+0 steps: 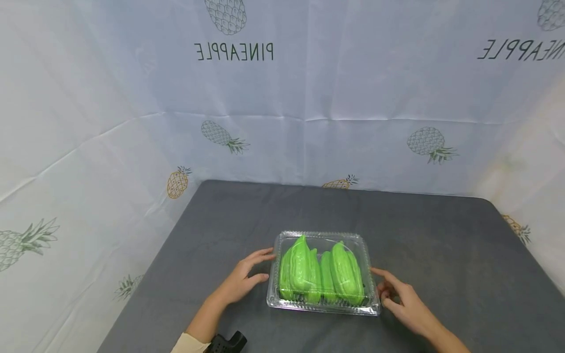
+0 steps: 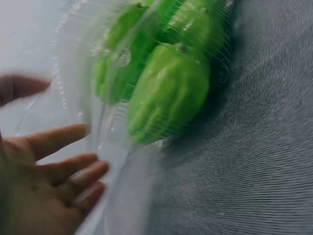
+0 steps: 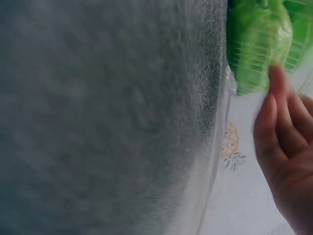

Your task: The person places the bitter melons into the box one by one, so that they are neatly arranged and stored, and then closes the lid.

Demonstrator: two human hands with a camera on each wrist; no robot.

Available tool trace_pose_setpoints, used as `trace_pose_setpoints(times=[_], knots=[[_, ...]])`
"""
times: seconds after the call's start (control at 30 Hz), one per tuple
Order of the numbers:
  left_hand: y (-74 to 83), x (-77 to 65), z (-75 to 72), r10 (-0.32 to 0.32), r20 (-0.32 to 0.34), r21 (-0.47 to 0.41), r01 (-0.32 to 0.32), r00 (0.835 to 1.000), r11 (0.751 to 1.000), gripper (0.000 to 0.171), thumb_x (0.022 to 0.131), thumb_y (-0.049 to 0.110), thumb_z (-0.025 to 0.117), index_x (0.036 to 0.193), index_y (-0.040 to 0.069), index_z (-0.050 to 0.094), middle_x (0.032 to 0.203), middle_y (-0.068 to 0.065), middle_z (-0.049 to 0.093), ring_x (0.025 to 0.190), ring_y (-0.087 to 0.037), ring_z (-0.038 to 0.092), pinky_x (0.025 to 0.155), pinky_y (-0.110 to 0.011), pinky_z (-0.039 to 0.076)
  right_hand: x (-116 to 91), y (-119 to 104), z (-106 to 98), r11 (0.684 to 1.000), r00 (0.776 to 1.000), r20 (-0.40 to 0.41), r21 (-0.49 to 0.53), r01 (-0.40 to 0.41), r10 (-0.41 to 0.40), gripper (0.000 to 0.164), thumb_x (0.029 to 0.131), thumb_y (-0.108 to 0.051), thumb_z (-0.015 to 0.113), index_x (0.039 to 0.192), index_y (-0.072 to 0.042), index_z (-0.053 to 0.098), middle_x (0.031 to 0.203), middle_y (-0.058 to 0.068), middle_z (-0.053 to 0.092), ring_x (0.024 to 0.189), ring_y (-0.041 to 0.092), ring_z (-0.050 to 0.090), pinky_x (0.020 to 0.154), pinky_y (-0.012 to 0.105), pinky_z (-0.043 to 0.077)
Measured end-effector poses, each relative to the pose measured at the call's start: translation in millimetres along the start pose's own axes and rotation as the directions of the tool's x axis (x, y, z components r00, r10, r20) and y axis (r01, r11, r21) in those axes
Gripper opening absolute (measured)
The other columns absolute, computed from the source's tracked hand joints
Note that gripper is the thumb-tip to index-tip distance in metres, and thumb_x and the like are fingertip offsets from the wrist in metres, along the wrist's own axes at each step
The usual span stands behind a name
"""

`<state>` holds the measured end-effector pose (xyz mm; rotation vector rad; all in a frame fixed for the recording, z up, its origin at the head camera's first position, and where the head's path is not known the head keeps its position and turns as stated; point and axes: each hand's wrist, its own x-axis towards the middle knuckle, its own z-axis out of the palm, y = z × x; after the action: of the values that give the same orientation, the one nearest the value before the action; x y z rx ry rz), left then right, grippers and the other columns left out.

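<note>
A clear plastic clamshell container (image 1: 324, 309), its lid closed down, sits on the dark table. Through the lid show several light green, ribbed vegetables (image 1: 300, 269), which look like chayotes in the left wrist view. My left hand (image 1: 243, 279) is at the container's left side, thumb and fingers spread, with nothing in its grasp. On the opposite side is my right hand (image 1: 403, 301), its index fingertip right at the container's right edge and the other fingers bent loosely below. The right wrist view has the right fingers (image 3: 279, 112) overlapping the container's corner.
A dark grey cloth (image 1: 441, 245) covers the table. Behind and along both sides hangs a pale curtain (image 1: 353, 83) printed with pineapples, close to the table's edges. A black device (image 1: 227, 343) is strapped at the left wrist beside a light sleeve (image 1: 190, 344).
</note>
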<state>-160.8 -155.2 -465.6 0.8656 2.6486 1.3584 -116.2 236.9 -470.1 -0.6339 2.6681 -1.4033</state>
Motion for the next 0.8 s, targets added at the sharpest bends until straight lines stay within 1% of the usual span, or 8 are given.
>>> trace_pose_setpoints(times=[0.1,0.2,0.3,0.4,0.5,0.57,0.67,0.8], knots=[[-2.2,-8.6,3.5,-0.017,0.073,-0.079,0.022,0.997,0.997,0.064,0.086,0.019,0.064,0.142,0.007,0.038,0.146,-0.019,0.037,0.128,-0.036,0.043,0.101,-0.055,0.037,-4.7,3.3,-2.1,0.971,0.990,0.138,0.235,-0.038,0.005,0.061,0.090,0.005,0.047,0.145,0.002,0.021,0.084,0.001,0.061,0.066,0.013,0.059,0.057,0.028,0.049],[-3.9,-12.7,9.3,-0.030,0.123,-0.139,0.048,0.992,0.989,0.081,0.084,0.024,0.069,0.149,0.010,0.023,0.148,-0.020,0.033,0.122,-0.029,0.049,0.101,-0.041,0.043,-6.7,7.2,-2.3,0.896,0.977,0.211,0.439,-0.064,-0.034,0.066,0.092,0.006,0.044,0.149,-0.005,0.013,0.085,0.002,0.064,0.069,0.020,0.063,0.062,0.034,0.054],[-5.2,-14.2,15.6,-0.035,0.126,-0.240,0.065,0.991,0.969,0.088,0.083,0.020,0.071,0.150,0.009,0.016,0.146,-0.024,0.034,0.117,-0.028,0.052,0.099,-0.031,0.045,-7.3,9.6,-0.2,0.828,0.966,0.255,0.549,-0.114,-0.036,0.069,0.094,0.003,0.044,0.150,-0.014,0.009,0.084,0.004,0.067,0.071,0.020,0.066,0.066,0.037,0.056],[-5.3,-16.1,20.5,-0.068,0.113,-0.353,0.104,0.991,0.930,0.092,0.082,0.013,0.071,0.150,0.003,0.008,0.139,-0.029,0.038,0.112,-0.027,0.054,0.095,-0.025,0.045,-7.1,9.4,3.0,0.794,0.958,0.284,0.574,-0.199,0.035,0.073,0.095,-0.003,0.048,0.151,-0.021,0.005,0.084,0.007,0.070,0.071,0.017,0.067,0.068,0.038,0.056],[-4.4,-19.2,24.7,-0.150,0.106,-0.430,0.182,0.983,0.884,0.080,0.085,0.011,0.067,0.145,-0.004,0.016,0.126,-0.029,0.047,0.101,-0.017,0.057,0.085,-0.022,0.048,-6.1,8.0,5.5,0.770,0.952,0.291,0.583,-0.258,0.099,0.076,0.095,-0.007,0.051,0.150,-0.025,0.002,0.085,0.009,0.071,0.070,0.016,0.068,0.069,0.040,0.057],[-3.7,-20.5,27.3,-0.193,0.123,-0.462,0.228,0.973,0.857,0.060,0.089,0.011,0.062,0.134,-0.011,0.030,0.112,-0.023,0.055,0.089,-0.010,0.059,0.076,-0.021,0.050,-5.5,7.0,6.4,0.761,0.949,0.287,0.585,-0.282,0.131,0.077,0.094,-0.009,0.052,0.150,-0.027,0.002,0.084,0.007,0.071,0.069,0.014,0.067,0.069,0.040,0.056],[-3.4,-19.9,31.1,-0.209,0.179,-0.506,0.272,0.961,0.818,0.034,0.093,0.011,0.053,0.107,-0.018,0.044,0.087,-0.009,0.058,0.071,-0.005,0.057,0.063,-0.019,0.048,-4.0,6.5,7.6,0.759,0.955,0.262,0.590,-0.275,0.143,0.078,0.094,-0.009,0.052,0.150,-0.024,0.001,0.082,0.004,0.070,0.069,0.013,0.067,0.068,0.039,0.056],[-2.1,-14.8,34.4,-0.245,0.226,-0.576,0.332,0.943,0.747,0.034,0.095,0.014,0.047,0.092,-0.020,0.048,0.071,0.004,0.055,0.059,-0.002,0.052,0.054,-0.016,0.043,-1.1,7.5,9.3,0.758,0.962,0.224,0.596,-0.263,0.158,0.077,0.094,-0.009,0.053,0.150,-0.022,0.001,0.080,0.001,0.067,0.069,0.011,0.065,0.066,0.037,0.056]])
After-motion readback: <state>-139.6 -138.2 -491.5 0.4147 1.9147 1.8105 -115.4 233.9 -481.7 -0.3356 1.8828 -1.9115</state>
